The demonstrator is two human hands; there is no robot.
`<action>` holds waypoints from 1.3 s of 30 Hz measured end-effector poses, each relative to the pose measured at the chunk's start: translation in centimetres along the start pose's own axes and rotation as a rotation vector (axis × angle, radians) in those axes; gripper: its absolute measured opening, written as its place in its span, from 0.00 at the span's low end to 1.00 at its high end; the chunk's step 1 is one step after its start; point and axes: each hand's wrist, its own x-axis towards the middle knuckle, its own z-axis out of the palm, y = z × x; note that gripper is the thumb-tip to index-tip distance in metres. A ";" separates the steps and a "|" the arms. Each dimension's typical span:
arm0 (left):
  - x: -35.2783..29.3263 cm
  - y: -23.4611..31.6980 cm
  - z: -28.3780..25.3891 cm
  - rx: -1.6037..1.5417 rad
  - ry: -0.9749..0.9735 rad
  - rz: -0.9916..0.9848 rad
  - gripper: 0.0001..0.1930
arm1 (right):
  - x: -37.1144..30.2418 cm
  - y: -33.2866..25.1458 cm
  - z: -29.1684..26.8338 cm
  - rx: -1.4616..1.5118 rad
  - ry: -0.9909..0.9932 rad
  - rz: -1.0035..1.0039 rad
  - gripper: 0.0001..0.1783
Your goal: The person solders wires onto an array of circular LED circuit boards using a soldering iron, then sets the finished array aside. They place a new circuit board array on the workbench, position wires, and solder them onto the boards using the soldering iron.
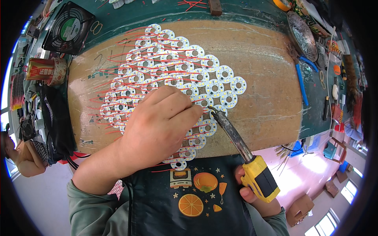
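Ring-shaped white LED boards [215,88] lie joined in a diamond-shaped array, with thin red wires [114,59] trailing mostly to the left. My left hand [159,118] reaches over the middle of the array, thumb and forefinger pinched on a red wire beside one ring; the fingertips partly hide it. Down at the lower right, my right hand [247,192] is closed round the yellow and black handle of a soldering iron [260,179]. Its dark, bent tip points up and left, meeting the edge of a ring just right of my left fingertips.
Under the array is a brown board [267,67] on a green bench mat [157,11]. A black fan [69,29] and a red tin [41,69] stand at left. Blue-handled pliers [302,78] and a metal dish [302,35] lie at right. Another person [31,157] is at far left.
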 end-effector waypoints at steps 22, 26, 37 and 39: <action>1.3 1.1 -0.7 0.053 -0.004 0.009 0.14 | -1.7 -0.3 -0.5 0.258 0.059 0.130 0.22; 1.6 1.8 -0.3 -0.021 -0.054 -0.006 0.14 | -2.0 0.4 -0.5 0.259 0.080 0.117 0.22; 1.1 1.4 1.1 -0.010 -0.063 0.005 0.15 | -1.7 0.9 -1.0 0.098 0.022 0.017 0.20; 1.2 1.3 1.1 -0.015 -0.060 0.002 0.15 | -1.5 0.8 -1.1 0.041 0.012 -0.003 0.20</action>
